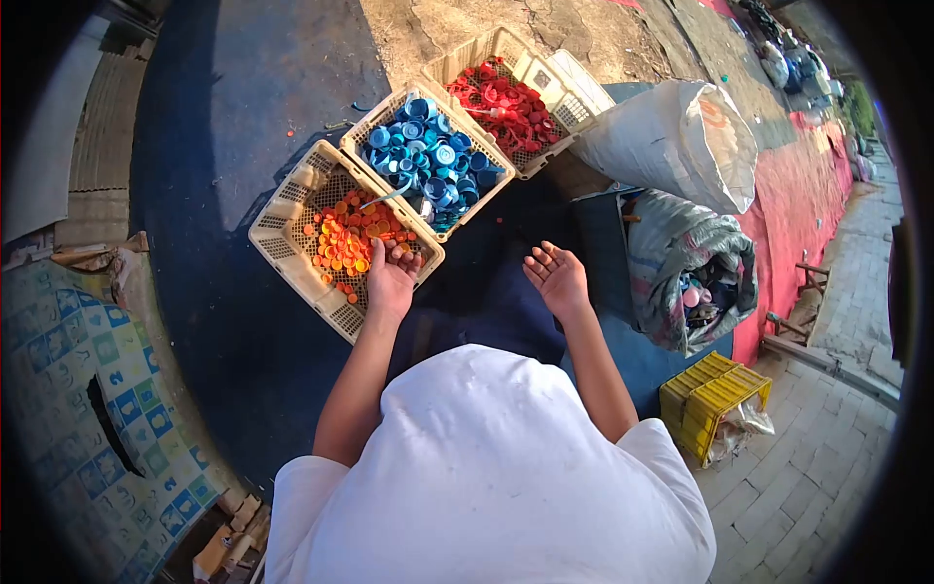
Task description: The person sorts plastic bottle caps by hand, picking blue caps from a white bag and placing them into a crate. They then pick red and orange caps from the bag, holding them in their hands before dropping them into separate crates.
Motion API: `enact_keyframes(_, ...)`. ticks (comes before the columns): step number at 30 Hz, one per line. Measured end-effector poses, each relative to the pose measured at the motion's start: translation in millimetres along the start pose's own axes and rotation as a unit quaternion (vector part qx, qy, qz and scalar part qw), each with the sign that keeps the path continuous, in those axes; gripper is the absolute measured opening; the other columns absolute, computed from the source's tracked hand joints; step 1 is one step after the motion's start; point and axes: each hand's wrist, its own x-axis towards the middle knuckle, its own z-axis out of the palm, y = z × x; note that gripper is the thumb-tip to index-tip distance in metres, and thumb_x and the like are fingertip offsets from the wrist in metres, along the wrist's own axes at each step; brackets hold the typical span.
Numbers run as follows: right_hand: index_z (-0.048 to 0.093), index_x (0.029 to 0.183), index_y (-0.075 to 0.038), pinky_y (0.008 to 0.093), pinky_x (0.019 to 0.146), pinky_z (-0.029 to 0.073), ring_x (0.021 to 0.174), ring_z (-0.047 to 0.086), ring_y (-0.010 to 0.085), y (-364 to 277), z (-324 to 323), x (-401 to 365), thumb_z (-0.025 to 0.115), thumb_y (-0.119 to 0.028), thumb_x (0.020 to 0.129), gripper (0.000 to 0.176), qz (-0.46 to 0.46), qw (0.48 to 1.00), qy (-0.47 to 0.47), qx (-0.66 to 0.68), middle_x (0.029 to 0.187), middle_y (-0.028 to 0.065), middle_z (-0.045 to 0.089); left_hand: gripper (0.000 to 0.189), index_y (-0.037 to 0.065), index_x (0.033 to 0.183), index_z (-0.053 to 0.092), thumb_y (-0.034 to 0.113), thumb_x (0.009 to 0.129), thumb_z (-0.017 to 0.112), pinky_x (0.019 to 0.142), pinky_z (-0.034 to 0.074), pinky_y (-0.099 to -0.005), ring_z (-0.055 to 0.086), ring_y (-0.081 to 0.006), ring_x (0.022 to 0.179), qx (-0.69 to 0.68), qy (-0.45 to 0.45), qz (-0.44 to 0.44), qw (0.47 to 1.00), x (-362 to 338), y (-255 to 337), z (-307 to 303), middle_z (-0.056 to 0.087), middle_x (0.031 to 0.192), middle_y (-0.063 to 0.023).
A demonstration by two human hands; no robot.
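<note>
My left hand (391, 277) is palm up over the near rim of a cream plastic crate (280, 232). Its fingers are apart, and I see nothing held in it. Orange and yellow bottle caps (342, 243) lie heaped inside that crate. To the right, my right hand (557, 279) is also palm up and empty, its fingers loosely bent over the dark ground. Beyond my hands stands a second crate (362, 128) full of blue bottle caps (428, 156). Behind it, a third crate (465, 64) contains red caps and rings (504, 105).
A white woven sack (642, 136) lies with its mouth to the right. Beside it stands a grey-green sack (666, 268) of mixed items. A yellow crate (696, 404) rests at the right on paving. Patterned sheeting (92, 389) covers the left side.
</note>
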Motion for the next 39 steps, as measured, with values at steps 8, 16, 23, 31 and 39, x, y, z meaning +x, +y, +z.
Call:
enact_keyframes(8,0.061,0.117,-0.005,0.0425,0.094,0.054,0.095,0.067,0.0259,-82,-96,0,0.054,-0.021,0.097,0.027,-0.069,0.985,0.106,0.121,0.101,0.0079,0.068,0.019,0.016,0.112,0.067,0.031,0.104,0.059,0.086,0.049,-0.0347,0.059,-0.0123,0.078,0.107,-0.003,-0.049,0.993,50,-85,99,0.065,0.086,0.005)
enact_keyframes(16,0.06,0.122,-0.004,0.0387,0.087,0.055,0.091,0.069,0.0234,-207,-160,-4,0.051,-0.028,0.101,0.033,-0.124,0.982,0.106,0.097,0.102,0.0084,0.069,0.019,0.017,0.117,0.064,0.029,0.102,0.063,0.085,0.051,-0.0332,0.055,-0.0109,0.083,0.187,-0.065,-0.117,0.973,94,-227,224,0.059,0.089,0.0063)
enact_keyframes(23,0.062,0.119,-0.006,0.0344,0.082,0.054,0.088,0.069,0.0207,-299,-217,-19,0.055,-0.029,0.099,0.032,-0.188,0.966,0.167,0.069,0.1,0.0075,0.07,0.028,0.01,0.12,0.063,0.032,0.104,0.055,0.091,0.055,-0.0379,0.068,-0.0202,0.098,0.272,-0.131,-0.161,0.94,110,-325,321,0.067,0.098,-0.0007)
enact_keyframes(31,0.069,0.106,-0.002,0.024,0.076,0.05,0.084,0.065,0.0096,-353,-222,1,0.061,-0.01,0.099,0.014,-0.386,0.873,0.253,-0.156,0.094,0.0012,0.069,0.024,0.007,0.121,0.061,0.021,0.103,0.053,0.09,0.055,-0.0378,0.068,-0.0216,0.099,0.428,-0.192,-0.126,0.874,177,-373,397,0.069,0.111,-0.0088)
enact_keyframes(39,0.069,0.105,0.0,0.0301,0.073,0.053,0.079,0.069,0.0186,-425,-180,23,0.062,0.003,0.09,0.017,-0.491,0.718,0.358,-0.339,0.092,0.0115,0.071,0.019,0.003,0.116,0.063,0.013,0.102,0.055,0.081,0.056,-0.029,0.069,-0.016,0.092,0.527,-0.327,-0.07,0.781,233,-432,520,0.069,0.104,-0.0079)
